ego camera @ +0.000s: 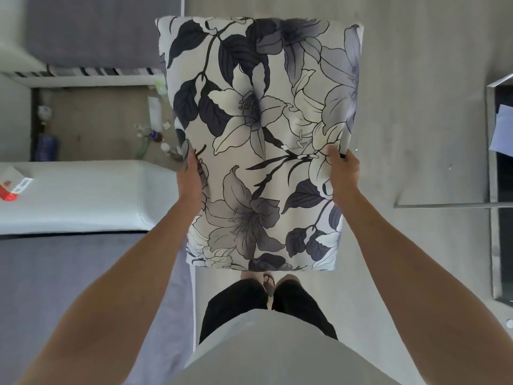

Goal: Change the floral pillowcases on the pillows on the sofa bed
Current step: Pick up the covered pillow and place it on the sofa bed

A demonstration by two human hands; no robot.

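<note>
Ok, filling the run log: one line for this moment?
left hand: grips floral pillow | right hand: grips it | pillow: held above floor

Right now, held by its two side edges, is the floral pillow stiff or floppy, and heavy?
The floral pillow probably keeps its shape: it spans flat between the left hand and right hand without sagging. Likely light, since fingers alone hold it.

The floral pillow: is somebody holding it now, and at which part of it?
Yes. Both hands hold the floral pillow in the air by its two side edges: the left hand on its left edge, the right hand on its right edge.
</note>
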